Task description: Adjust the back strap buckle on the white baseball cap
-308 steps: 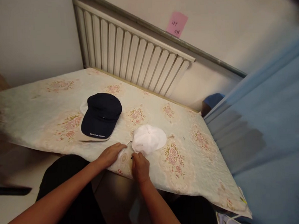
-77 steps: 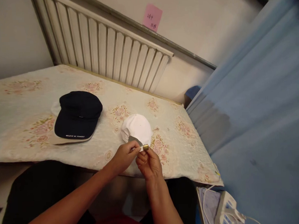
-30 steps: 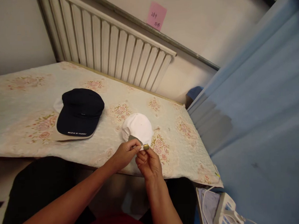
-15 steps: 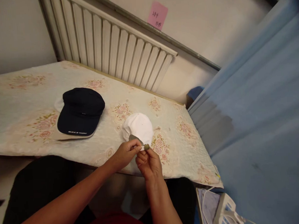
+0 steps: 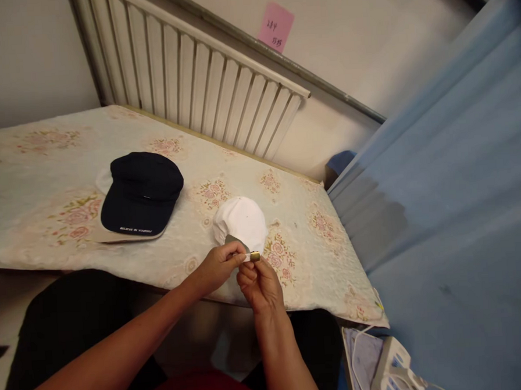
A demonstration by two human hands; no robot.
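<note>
A white cap (image 5: 242, 219) lies crown up on the floral bedspread, its back strap and opening facing me. My left hand (image 5: 220, 266) is closed, with thumb and finger pinching the white strap near a small grey-green patch inside the cap's opening. A small brass-coloured buckle (image 5: 255, 256) sits on the strap. My right hand (image 5: 263, 283), palm up, has its fingertips closed at the buckle from below. The strap's end is hidden by the fingers. To the left, a dark navy cap (image 5: 144, 189) rests on top of a beige cap (image 5: 127, 238), of which only the edge shows.
The floral bedspread (image 5: 287, 199) covers the bed before me. Behind it stand a white radiator (image 5: 193, 76) and a wall with a pink note (image 5: 276, 26). A blue curtain (image 5: 440, 209) hangs at right, above a power strip (image 5: 394, 365) with cables.
The buckle has tilted slightly and now catches more light. Both hands stay almost in the same place, and the caps have not moved.
</note>
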